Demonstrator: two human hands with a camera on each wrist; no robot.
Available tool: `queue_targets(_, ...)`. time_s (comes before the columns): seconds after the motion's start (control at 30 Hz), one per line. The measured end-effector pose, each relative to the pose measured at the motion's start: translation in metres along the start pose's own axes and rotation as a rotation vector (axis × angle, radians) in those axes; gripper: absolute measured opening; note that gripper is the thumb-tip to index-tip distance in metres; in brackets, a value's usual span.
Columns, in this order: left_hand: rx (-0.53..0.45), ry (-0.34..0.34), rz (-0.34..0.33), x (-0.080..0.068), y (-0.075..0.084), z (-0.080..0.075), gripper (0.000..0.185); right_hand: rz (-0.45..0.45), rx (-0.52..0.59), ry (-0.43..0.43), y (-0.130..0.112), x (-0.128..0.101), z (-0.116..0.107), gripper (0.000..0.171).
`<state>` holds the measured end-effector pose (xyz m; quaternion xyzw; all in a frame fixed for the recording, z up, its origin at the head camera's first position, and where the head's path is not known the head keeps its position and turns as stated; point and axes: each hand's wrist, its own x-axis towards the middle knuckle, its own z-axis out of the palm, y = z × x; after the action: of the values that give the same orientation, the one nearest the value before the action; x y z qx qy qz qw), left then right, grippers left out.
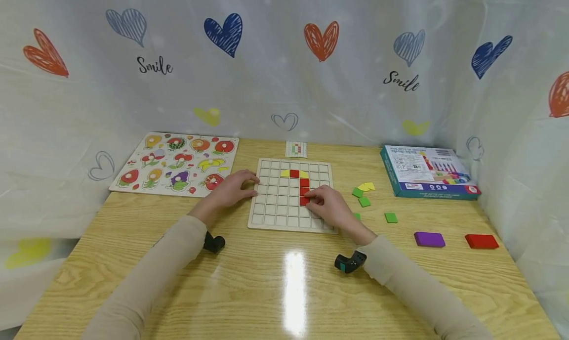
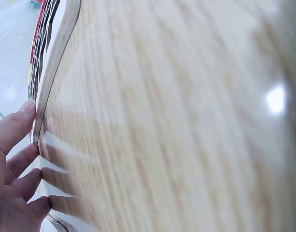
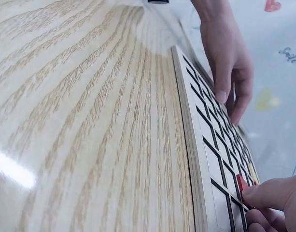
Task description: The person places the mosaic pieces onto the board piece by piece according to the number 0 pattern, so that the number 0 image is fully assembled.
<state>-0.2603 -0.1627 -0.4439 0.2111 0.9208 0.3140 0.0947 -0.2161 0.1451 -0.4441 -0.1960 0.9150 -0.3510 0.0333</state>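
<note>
A wooden grid board (image 1: pixel 276 214) lies flat on the table in front of me. Several red square tiles sit in its cells, with a yellow piece (image 1: pixel 285 173) on either side of the top one. My right hand (image 1: pixel 331 206) pinches the lowest red tile (image 1: pixel 304 201) between thumb and fingers at its cell; the right wrist view shows the thumb against this red tile (image 3: pixel 242 185), its far side hidden. At the board's left edge my left hand (image 1: pixel 231 188) rests its thumb and fingertips, and the left wrist view shows those fingers (image 2: pixel 26 183) along the edge.
Loose green tiles (image 1: pixel 364 202) and yellow tiles (image 1: pixel 369 186) lie right of the board. A small pattern card (image 1: pixel 296 149) is behind it. A fruit puzzle board (image 1: pixel 133 154) stands left; a boxed set (image 1: pixel 433 174), a purple block (image 1: pixel 429 239) and a red block (image 1: pixel 482 241) lie right.
</note>
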Motion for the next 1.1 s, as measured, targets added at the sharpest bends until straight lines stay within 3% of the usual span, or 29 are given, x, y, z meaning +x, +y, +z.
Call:
queue_targets(0.67,0.004,0.0,0.002,0.0,0.001,-0.001,0.035,0.022,0.015,0.027,0.001,-0.001,0.002,0.02)
queue_targets(1.1,-0.002,0.003,-0.001,0.0,-0.001,0.001,0.033,0.214,0.254,0.066,0.023,-0.021,-0.02,0.032)
